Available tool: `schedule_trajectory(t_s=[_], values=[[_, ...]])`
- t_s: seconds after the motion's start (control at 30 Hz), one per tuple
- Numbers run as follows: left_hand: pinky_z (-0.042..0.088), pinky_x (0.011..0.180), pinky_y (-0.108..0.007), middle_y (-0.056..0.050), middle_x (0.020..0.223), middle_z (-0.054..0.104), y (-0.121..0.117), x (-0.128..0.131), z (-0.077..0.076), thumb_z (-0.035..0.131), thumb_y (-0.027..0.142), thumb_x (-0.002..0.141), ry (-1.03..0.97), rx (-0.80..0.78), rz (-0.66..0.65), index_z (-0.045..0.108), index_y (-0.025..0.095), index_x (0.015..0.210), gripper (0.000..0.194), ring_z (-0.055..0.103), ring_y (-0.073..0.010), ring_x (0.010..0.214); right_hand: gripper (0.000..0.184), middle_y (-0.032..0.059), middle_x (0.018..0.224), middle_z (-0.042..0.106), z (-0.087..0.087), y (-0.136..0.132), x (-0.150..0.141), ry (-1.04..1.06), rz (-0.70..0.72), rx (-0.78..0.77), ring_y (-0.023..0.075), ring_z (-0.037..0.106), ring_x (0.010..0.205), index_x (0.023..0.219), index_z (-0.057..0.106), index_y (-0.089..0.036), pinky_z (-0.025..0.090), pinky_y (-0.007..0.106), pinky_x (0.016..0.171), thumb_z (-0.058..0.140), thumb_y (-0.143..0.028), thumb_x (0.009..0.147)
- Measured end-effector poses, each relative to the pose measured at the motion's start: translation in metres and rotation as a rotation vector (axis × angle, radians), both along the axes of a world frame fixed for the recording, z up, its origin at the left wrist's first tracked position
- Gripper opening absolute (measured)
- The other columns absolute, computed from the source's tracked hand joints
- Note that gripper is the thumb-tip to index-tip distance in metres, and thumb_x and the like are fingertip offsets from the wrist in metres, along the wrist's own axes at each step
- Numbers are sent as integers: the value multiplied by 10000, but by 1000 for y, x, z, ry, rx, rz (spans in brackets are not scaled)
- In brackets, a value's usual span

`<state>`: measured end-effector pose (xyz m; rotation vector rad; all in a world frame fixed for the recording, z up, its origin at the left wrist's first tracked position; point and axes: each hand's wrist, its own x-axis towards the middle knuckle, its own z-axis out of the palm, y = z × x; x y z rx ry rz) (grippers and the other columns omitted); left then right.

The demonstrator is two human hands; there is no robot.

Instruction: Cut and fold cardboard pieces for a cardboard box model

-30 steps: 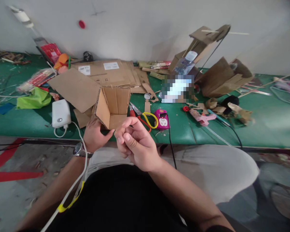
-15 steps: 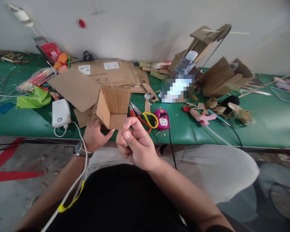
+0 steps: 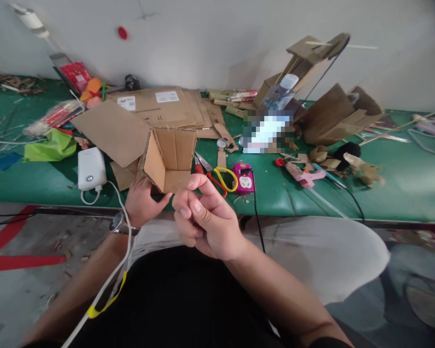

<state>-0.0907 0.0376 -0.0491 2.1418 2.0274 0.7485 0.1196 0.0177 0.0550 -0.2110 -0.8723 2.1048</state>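
An open-sided cardboard box (image 3: 177, 150) stands at the table's near edge, its inside facing me. My left hand (image 3: 142, 200) holds its lower left corner, with the thumb along the bottom front edge and the fingers partly hidden behind the left wall. In front of the box's right side, my right hand (image 3: 208, 217) is raised with curled fingers and the thumb against them; nothing shows in it. Just beyond lie scissors (image 3: 226, 179) with yellow and orange handles, beside a magenta power socket (image 3: 244, 179).
A white power bank (image 3: 92, 169) with a cable sits left of the box. Flat cardboard sheets (image 3: 112, 128) lie behind it. Farther right are a pink glue gun (image 3: 304, 175), a blurred bright screen (image 3: 266, 133), a plastic bottle (image 3: 279, 94) and cardboard constructions (image 3: 333, 116).
My right hand has shifted slightly right and down, and its curled fingers have loosened a little. My left hand and the box stay in place.
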Motion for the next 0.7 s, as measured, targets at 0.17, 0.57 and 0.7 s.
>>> schedule_trajectory(t_s=[0.17, 0.57, 0.7], values=[[508, 1050, -524, -176, 1054, 757, 1, 0, 0, 679, 498, 847, -20, -5, 22, 614, 203, 971, 327, 705, -410, 1133, 210, -91, 863, 464, 3, -1, 0, 16, 10, -4, 34, 218, 469, 1106, 461, -312, 231, 166, 389, 653, -364, 1036], [536, 1006, -506, -133, 978, 745, 0, -3, -2, 671, 508, 874, 5, 30, 4, 580, 226, 913, 299, 717, -383, 1074, 198, -116, 758, 378, 5, -4, 3, 39, 16, -48, 46, 150, 478, 1019, 413, -305, 234, 137, 402, 588, -364, 1090], [534, 1000, -516, -127, 986, 731, -2, -4, -1, 670, 464, 919, 30, 57, -31, 565, 225, 934, 261, 707, -382, 1080, 257, -124, 715, 329, 10, -5, 5, 47, 51, -81, 55, 133, 462, 1018, 409, -314, 205, 144, 386, 612, -460, 1075]])
